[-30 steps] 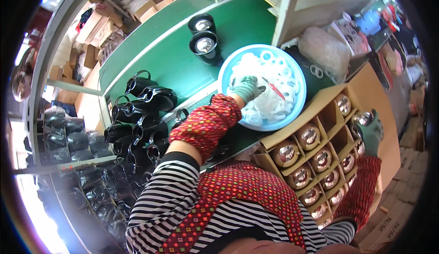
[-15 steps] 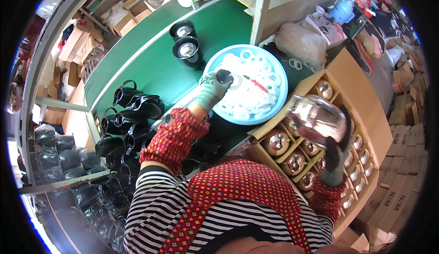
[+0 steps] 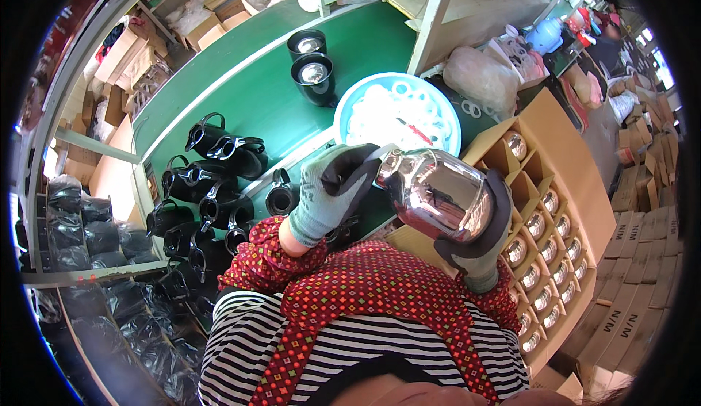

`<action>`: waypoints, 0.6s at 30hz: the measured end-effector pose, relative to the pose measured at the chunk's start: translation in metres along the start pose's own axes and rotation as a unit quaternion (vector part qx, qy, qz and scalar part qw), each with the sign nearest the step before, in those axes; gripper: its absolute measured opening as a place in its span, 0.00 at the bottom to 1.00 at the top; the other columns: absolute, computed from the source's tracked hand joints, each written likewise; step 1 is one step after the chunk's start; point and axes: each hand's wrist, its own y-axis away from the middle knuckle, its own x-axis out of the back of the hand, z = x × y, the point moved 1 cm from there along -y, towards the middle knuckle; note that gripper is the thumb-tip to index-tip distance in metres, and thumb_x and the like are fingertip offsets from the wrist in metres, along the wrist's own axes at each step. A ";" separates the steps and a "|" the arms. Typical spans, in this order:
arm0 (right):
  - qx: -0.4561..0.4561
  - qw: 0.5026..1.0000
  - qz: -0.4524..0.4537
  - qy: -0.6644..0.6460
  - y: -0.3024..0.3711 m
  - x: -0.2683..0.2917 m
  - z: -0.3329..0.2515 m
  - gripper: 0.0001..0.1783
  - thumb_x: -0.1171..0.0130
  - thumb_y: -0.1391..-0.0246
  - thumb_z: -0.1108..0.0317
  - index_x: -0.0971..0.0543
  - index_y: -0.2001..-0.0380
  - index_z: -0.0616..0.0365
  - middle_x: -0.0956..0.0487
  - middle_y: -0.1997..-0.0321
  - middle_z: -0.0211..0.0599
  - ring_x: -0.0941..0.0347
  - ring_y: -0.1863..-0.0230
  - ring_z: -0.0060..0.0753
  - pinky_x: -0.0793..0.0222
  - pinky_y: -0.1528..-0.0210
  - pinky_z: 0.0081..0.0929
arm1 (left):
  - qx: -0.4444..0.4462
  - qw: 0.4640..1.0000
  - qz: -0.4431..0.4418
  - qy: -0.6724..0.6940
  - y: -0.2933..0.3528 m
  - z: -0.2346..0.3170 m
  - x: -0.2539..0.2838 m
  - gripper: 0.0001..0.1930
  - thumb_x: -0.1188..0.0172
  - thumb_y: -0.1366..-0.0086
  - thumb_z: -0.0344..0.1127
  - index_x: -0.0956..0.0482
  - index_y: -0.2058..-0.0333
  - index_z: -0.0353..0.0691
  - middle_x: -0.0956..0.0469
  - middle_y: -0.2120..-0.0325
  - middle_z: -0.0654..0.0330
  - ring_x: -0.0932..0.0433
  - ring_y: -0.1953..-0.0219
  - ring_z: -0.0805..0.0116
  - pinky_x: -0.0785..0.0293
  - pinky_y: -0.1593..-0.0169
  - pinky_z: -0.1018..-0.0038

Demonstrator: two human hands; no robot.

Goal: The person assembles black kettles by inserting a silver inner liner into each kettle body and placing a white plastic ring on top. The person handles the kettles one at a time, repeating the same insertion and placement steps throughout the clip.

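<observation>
My right hand (image 3: 485, 249), in a grey and black glove, grips a shiny silver flask liner (image 3: 438, 190) from below and holds it in front of my chest. My left hand (image 3: 332, 190), gloved the same way, has its fingertips closed at the liner's neck; I cannot tell whether it pinches a small white ring there. Just beyond the hands stands a light blue basin (image 3: 350, 114) full of white rings (image 3: 398, 117). To the right is a cardboard box with dividers (image 3: 562, 179) that holds several more silver liners (image 3: 544, 223).
Several black jug shells with handles (image 3: 219, 154) lie on the green belt (image 3: 255, 92) to the left. Two black round shells (image 3: 314, 77) stand upright behind the basin. Bagged black parts (image 3: 73, 216) pile at far left. Stacked cartons (image 3: 642, 238) are at right.
My right hand lifted a silver liner out of the divided box and brought it to my chest. My left hand left the blue basin and came to the liner's neck.
</observation>
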 end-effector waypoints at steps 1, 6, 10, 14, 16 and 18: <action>-0.003 1.000 0.002 -0.009 0.002 -0.001 -0.001 0.69 0.14 0.65 0.47 0.41 0.28 0.69 0.32 0.31 0.54 0.31 0.32 0.52 0.35 0.30 0.48 | -0.019 1.000 0.003 -0.005 0.004 0.002 0.003 0.14 0.32 0.35 0.26 0.15 0.50 0.31 0.13 0.65 0.51 0.14 0.64 0.67 0.20 0.57 0.71; -0.026 0.995 0.035 -0.088 0.009 -0.012 -0.010 0.70 0.15 0.62 0.47 0.47 0.26 0.70 0.35 0.29 0.53 0.30 0.31 0.51 0.32 0.30 0.45 | -0.173 0.978 -0.006 -0.112 0.012 0.011 0.012 0.17 0.34 0.38 0.25 0.17 0.49 0.33 0.24 0.42 0.41 0.23 0.39 0.50 0.24 0.44 0.62; -0.062 0.988 0.061 -0.124 0.012 -0.020 -0.017 0.73 0.18 0.60 0.39 0.49 0.24 0.69 0.38 0.27 0.52 0.33 0.29 0.49 0.34 0.29 0.44 | -0.211 0.968 -0.027 0.129 0.019 0.005 -0.004 0.28 0.33 0.38 0.30 0.28 0.40 0.30 0.32 0.34 0.40 0.32 0.30 0.47 0.34 0.33 0.57; -0.074 0.993 0.058 -0.065 0.011 -0.020 -0.019 0.72 0.23 0.56 0.33 0.49 0.24 0.68 0.39 0.26 0.51 0.34 0.29 0.47 0.34 0.29 0.42 | -0.149 0.954 -0.104 0.238 0.026 0.007 -0.020 0.47 0.29 0.36 0.44 0.46 0.27 0.30 0.44 0.26 0.42 0.42 0.25 0.49 0.47 0.25 0.53; -0.082 0.987 0.070 -0.121 0.014 -0.025 -0.016 0.72 0.20 0.58 0.36 0.49 0.24 0.68 0.40 0.25 0.51 0.34 0.29 0.47 0.34 0.30 0.43 | -0.089 0.929 -0.068 0.353 0.036 0.012 -0.028 0.51 0.27 0.38 0.40 0.50 0.25 0.30 0.45 0.26 0.44 0.44 0.24 0.51 0.49 0.24 0.54; -0.025 0.998 0.036 -0.042 0.018 -0.023 -0.012 0.71 0.18 0.59 0.41 0.48 0.24 0.68 0.39 0.26 0.50 0.34 0.30 0.48 0.35 0.30 0.43 | -0.080 0.955 -0.068 0.276 0.035 0.016 -0.027 0.48 0.35 0.38 0.27 0.53 0.24 0.30 0.44 0.27 0.44 0.43 0.25 0.54 0.47 0.25 0.57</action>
